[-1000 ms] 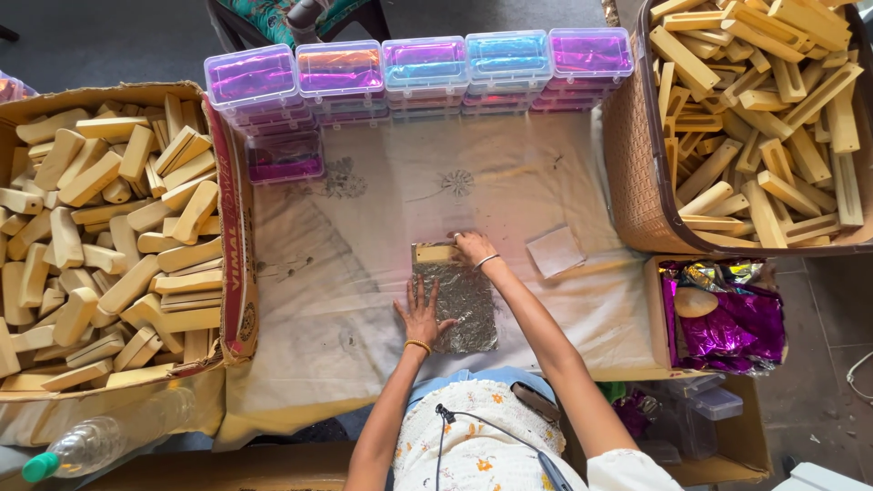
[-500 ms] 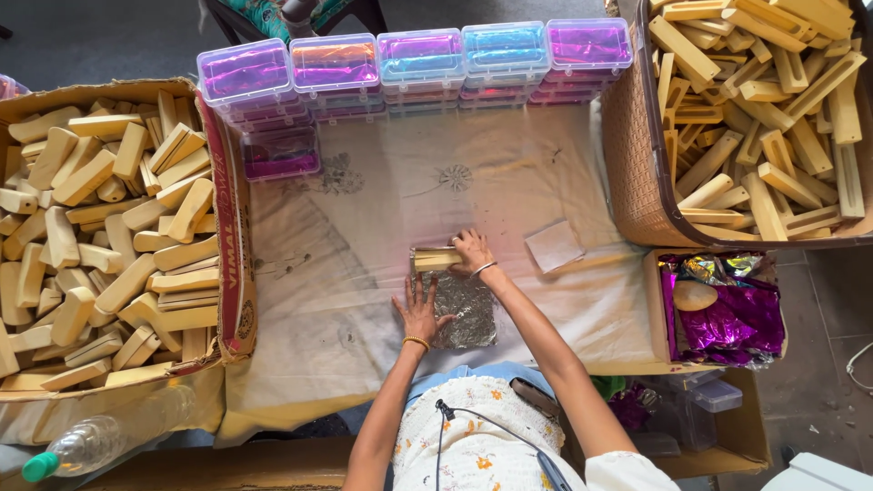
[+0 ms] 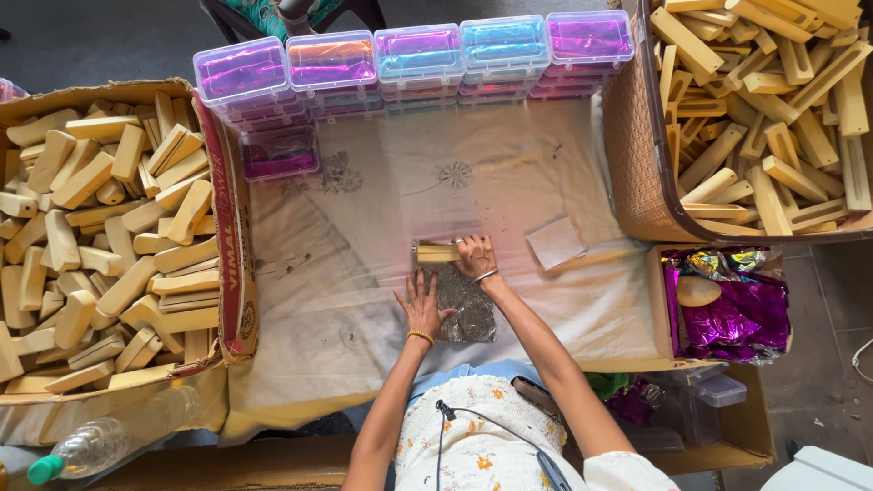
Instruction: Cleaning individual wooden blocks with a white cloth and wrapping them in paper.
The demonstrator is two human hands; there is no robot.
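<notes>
Near the lower centre of the frame, the left hand (image 3: 421, 307) lies flat, fingers spread, pinning the grey sanding sheet (image 3: 466, 309) to the cloth (image 3: 364, 236). Just above it, the right hand (image 3: 475, 256) grips a pale wooden block (image 3: 438, 253) at the sheet's upper edge. Risk: if the flat hand's pressure slackens, the sheet could slide or wrinkle. Farther up, the plastic boxes (image 3: 414, 55) line the frame's top.

My left hand (image 3: 421, 307) is pressing flat, fingers spread; my right hand (image 3: 475, 257) is curling farther out.
</notes>
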